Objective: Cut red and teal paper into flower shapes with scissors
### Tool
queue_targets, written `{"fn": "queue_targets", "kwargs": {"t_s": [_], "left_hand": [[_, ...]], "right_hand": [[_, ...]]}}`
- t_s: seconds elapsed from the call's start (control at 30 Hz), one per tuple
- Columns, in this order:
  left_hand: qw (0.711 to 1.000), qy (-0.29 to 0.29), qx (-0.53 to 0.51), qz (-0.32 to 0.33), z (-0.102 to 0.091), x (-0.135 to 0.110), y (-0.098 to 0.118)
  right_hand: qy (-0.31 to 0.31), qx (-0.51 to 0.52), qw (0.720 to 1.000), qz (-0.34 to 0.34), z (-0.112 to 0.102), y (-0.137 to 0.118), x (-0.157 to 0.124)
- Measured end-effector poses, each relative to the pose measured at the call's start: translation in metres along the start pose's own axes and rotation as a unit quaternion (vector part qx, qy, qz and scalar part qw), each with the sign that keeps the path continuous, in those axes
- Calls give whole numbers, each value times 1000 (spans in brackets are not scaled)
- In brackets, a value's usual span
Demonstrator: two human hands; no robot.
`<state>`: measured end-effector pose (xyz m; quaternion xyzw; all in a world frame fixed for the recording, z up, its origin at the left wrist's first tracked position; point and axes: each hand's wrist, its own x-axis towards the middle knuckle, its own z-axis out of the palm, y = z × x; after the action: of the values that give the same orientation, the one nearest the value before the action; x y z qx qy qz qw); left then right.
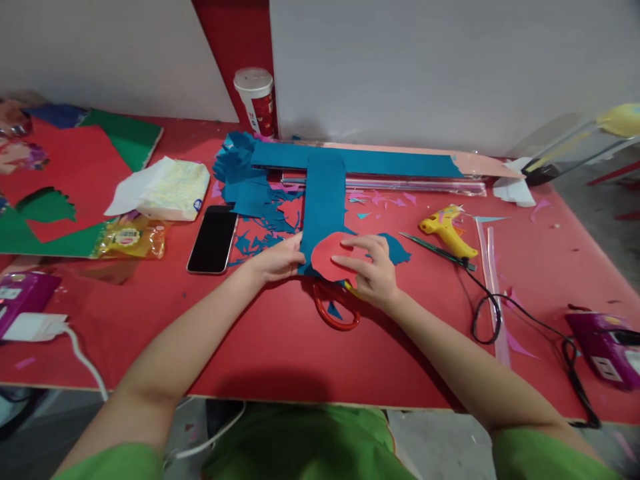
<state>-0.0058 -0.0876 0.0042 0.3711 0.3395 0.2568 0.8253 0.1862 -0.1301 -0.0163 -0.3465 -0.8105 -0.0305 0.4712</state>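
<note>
My left hand point(284, 259) grips the near end of a blue paper strip point(325, 200), fingers curled at its left edge. The strip runs away from me and meets a long crosswise blue strip point(400, 161). In my right hand point(375, 270) is a rounded coral paper cutout point(327, 259), lying over the strip's near end. Index and middle fingers rest on top of the cutout; the thumb is hidden. Just below the cutout lie scissors with a red handle point(340, 325), their blades covered. A blue paper piece point(397, 249) sits beyond my right hand.
Left are a phone point(213, 240), a tissue pack point(175, 190) and red paper point(85, 167). A cup point(256, 103) stands at the wall. A yellow glue gun point(450, 230), craft knife point(433, 247) and black cable point(530, 317) lie right. Blue scraps point(265, 233) are scattered around.
</note>
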Motion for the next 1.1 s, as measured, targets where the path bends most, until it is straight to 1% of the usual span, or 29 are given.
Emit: {"fn": "queue_targets", "kwargs": {"t_s": [0.13,0.27,0.43,0.6,0.73,0.9,1.0,1.1], "left_hand": [[1000,-5,-14,0,-2,1,-4],[999,-10,-31,-2,-8,3,-7],[999,-5,-46,-4,-9,3,-7],[998,-24,-55,-5,-8,4,-7],[998,-26,-55,8,-10,7,-9],[998,-23,-52,7,-10,7,-10],[998,-13,-56,8,-10,6,-9],[998,-16,-67,5,-11,5,-9]], "right_hand": [[-36,34,999,15,8,16,5],[-98,51,994,23,15,24,-2],[-150,48,988,7,16,28,-10],[-211,43,976,15,15,27,-9],[-218,38,975,3,14,26,-8],[-204,38,978,-16,12,26,-9],[-202,49,978,-12,12,26,-10],[-210,56,976,-5,12,25,-11]]}}
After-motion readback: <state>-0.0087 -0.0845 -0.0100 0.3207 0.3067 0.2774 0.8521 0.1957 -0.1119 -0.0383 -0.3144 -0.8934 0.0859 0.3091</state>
